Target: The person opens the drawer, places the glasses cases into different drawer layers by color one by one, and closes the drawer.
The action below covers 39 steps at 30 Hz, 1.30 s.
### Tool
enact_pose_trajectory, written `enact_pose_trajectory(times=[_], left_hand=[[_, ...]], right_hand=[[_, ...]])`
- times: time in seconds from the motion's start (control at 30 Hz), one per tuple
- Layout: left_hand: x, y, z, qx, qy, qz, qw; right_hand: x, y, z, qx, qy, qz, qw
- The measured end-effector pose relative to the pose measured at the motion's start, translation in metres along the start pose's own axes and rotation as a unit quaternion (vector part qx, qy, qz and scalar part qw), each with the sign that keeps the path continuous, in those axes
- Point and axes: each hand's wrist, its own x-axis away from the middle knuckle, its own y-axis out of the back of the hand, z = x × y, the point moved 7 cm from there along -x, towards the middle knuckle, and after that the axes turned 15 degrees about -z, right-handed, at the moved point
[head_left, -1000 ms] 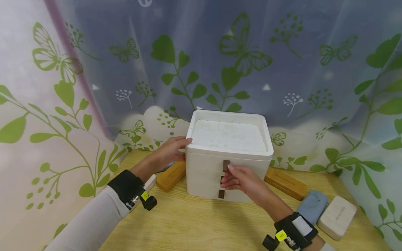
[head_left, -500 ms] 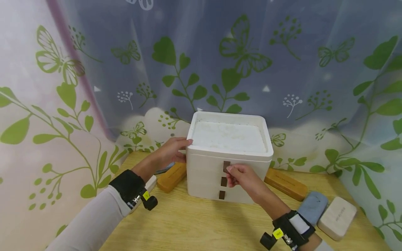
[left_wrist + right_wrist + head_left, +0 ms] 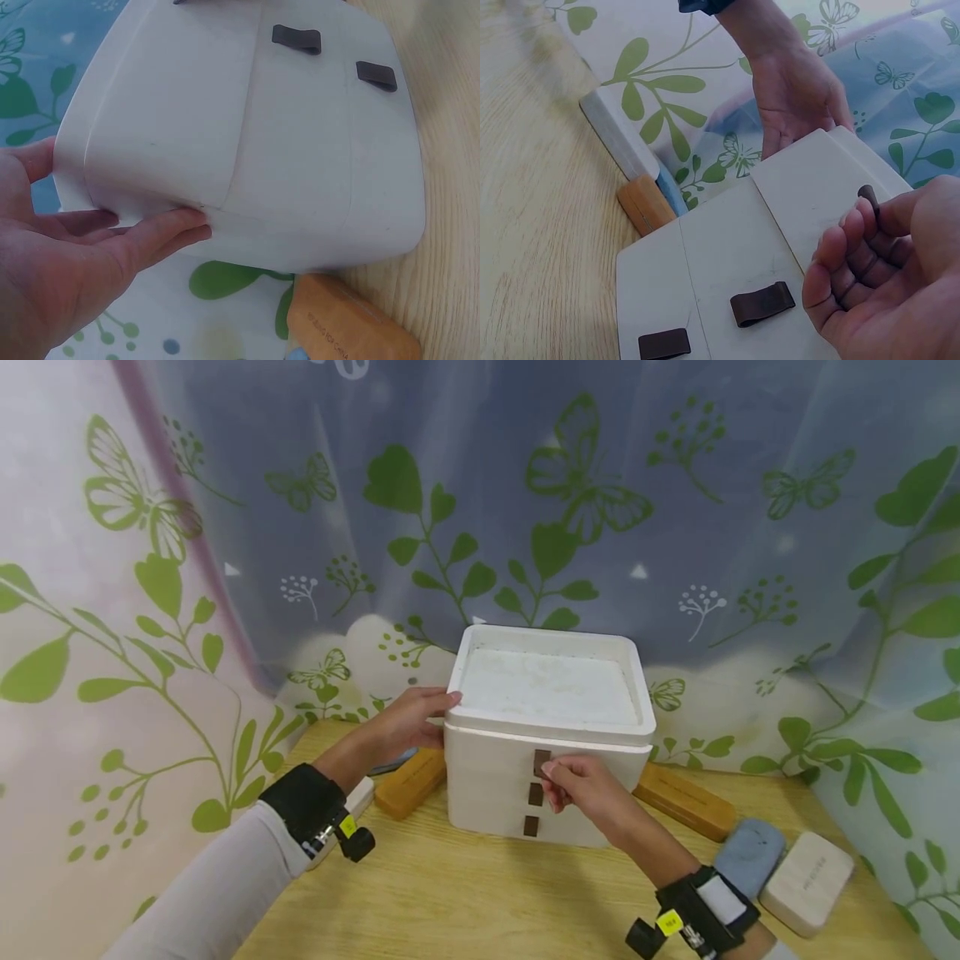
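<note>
A small white drawer cabinet (image 3: 483, 785) with a shallow tray top stands against the back curtain. Three dark brown pull tabs run down its front. My right hand (image 3: 588, 789) pinches the top tab (image 3: 868, 196) between thumb and forefinger, the other fingers curled beside it. The top drawer (image 3: 810, 191) sticks out a little beyond the two below. My left hand (image 3: 405, 724) braces the cabinet's left side: the thumb lies on the top rim, and nearly straight fingers (image 3: 161, 229) press the side wall. The drawer's inside is hidden.
Left of the cabinet lie an orange case (image 3: 410, 783), a white case (image 3: 358, 799) and a partly hidden blue one. Another orange case (image 3: 684, 800), a blue case (image 3: 750, 857) and a cream case (image 3: 807, 883) lie to the right on the wooden table (image 3: 450, 902).
My right hand has closed its fingers on the top tab and drawn the top drawer slightly forward. The left hand has stayed at the cabinet's side.
</note>
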Motion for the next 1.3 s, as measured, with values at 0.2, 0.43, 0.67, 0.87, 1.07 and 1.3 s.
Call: enact_pose_trajectory(times=[0.2,0.43,0.67,0.87,1.07,1.3], left_hand=[[-0.002,0.0,0.002,0.001,0.009,-0.006,0.9999],[-0.001,0.003,0.003,-0.004,0.006,-0.004,1.0],[-0.001,0.003,0.004,0.004,0.006,0.0,1.0],[0.001,0.001,0.002,0.005,0.004,0.01,0.9999],[0.002,0.0,0.002,0.006,0.005,0.016,0.9998],[0.001,0.0,0.002,0.007,0.002,0.019,0.9998]], right_hand=[[0.006,0.001,0.002,0.015,0.012,0.017,0.9997],[0.016,-0.001,0.005,0.032,0.013,0.043,0.9985],[0.022,-0.003,0.006,0.042,0.015,0.054,0.9976],[0.027,-0.001,0.008,0.049,0.013,0.055,0.9972],[0.032,-0.001,0.007,0.045,0.011,0.065,0.9968],[0.035,-0.001,0.008,0.036,0.011,0.071,0.9968]])
